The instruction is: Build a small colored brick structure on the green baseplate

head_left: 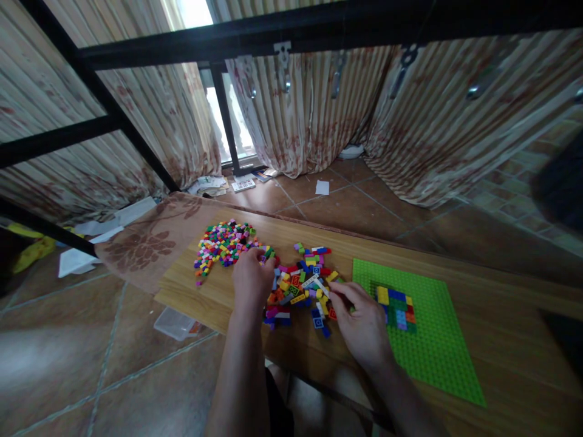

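Observation:
My left hand [255, 276] is closed at the left side of a pile of mixed toy bricks [296, 281]. Its fingers are bent together, and what they hold, if anything, is hidden. At the pile's right side, my right hand [362, 321] pinches a long white brick [322, 287] between thumb and finger. Right of that hand lies a green studded baseplate [437, 334]. A low block of joined bricks [397, 308] in yellow, blue, red, green and light blue sits on its upper left part.
A heap of smaller bricks [225, 243] lies at the left end of the wooden table [501, 303]. Beneath that end is a clear plastic box [173, 323] on the tiled floor. Black metal bars [191, 45] cross in front of the striped curtains [310, 109]. Papers [243, 183] lie by the window.

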Demonstrator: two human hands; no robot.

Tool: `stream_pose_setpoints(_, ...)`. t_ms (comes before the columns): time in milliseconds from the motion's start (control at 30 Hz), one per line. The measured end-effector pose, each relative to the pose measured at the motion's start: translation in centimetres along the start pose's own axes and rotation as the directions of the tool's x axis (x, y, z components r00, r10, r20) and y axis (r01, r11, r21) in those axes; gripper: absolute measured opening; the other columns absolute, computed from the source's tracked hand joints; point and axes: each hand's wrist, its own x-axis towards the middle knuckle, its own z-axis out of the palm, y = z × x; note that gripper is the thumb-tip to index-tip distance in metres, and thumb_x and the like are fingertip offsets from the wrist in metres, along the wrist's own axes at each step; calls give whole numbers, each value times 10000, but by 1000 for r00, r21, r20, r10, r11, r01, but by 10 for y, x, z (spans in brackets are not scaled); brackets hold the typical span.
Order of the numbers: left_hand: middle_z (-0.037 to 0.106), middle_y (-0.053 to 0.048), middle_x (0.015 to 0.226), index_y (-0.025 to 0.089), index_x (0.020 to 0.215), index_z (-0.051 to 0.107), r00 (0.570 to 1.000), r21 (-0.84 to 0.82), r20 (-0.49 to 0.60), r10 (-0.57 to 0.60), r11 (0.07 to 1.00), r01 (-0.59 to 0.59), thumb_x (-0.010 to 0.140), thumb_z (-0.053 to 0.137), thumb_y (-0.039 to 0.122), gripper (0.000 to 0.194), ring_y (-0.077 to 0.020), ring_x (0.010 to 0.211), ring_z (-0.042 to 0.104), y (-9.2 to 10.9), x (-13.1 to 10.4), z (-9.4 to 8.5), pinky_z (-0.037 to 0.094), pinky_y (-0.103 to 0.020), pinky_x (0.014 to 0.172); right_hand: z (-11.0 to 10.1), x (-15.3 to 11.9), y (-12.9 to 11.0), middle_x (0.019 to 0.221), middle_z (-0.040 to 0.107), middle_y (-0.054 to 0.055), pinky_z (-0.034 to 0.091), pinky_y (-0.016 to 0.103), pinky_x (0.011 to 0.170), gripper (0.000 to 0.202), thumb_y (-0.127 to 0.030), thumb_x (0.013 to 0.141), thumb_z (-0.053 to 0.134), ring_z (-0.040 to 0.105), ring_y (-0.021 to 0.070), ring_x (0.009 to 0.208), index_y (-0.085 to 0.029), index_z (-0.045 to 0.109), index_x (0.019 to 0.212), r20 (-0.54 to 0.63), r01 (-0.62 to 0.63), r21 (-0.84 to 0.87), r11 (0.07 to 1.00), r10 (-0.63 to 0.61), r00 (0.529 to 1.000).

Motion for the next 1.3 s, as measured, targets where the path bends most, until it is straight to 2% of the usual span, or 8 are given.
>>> stream_pose_setpoints(300,719,-92,821,176,836,716,999,57,40,-3,998,0,750,603,250,161,-216,819,639,-16,21,7,434,-283,710,-1,-1,-6,867,689,42,507,302,727,194,-230,902,509,651,178,791,-225,699,939,2,56,104,993,-56,998)
stream_pose_setpoints(467,673,-31,685,145,865,709,985,-458,168,29,887,52,745,615,336,245,-146,599,574,-14,14,-1,418,-248,580,-5,0,-6,869,687,40,505,288,704,177,-236,901,525,644,166,778,-222,700,932,-43,24,149,989,-18,999)
stream_pose_setpoints(567,665,-21,723,128,943,682,923,-720,369,106,660,212,713,664,389,348,-100,554,545,-2,2,-6,420,-218,541,-6,1,-9,878,686,40,505,289,700,172,-245,903,528,639,165,785,-219,693,943,-48,-15,199,980,25,999)
stream_pose_setpoints(667,673,-30,774,135,1006,670,823,-782,510,251,534,322,713,694,388,388,-79,564,557,16,-10,-7,427,-195,539,-8,1,-13,933,679,45,508,293,719,168,-267,897,546,631,171,830,-224,675,997,-41,-54,248,967,66,997)
stream_pose_setpoints(833,675,-29,779,152,1091,642,658,-746,637,401,534,397,741,695,393,429,-93,569,581,38,-28,3,430,-197,522,-11,2,-15,1015,645,45,508,287,745,300,-238,854,608,609,162,855,-241,612,1154,-62,-39,278,960,58,996)
stream_pose_setpoints(1000,649,-5,709,144,1120,620,572,-708,679,460,617,345,718,719,417,496,-105,563,574,46,-38,16,427,-200,507,-15,2,-10,967,653,38,498,298,781,229,-182,854,596,610,171,885,-240,654,1068,-51,21,217,976,-10,999)
stream_pose_setpoints(1133,631,6,678,128,1085,626,603,-675,675,424,685,274,727,695,448,485,-104,555,561,47,-39,13,414,-195,493,-17,-1,-9,946,663,50,491,321,807,181,-180,862,591,607,188,907,-223,660,1024,-63,55,138,989,-47,997)
stream_pose_setpoints(1300,651,9,738,137,1013,644,756,-685,564,332,699,204,729,678,452,425,-75,548,527,45,-32,2,389,-178,496,-35,-1,0,947,661,48,495,311,797,210,-217,883,558,609,178,890,-222,648,1073,-98,46,90,995,-37,995)
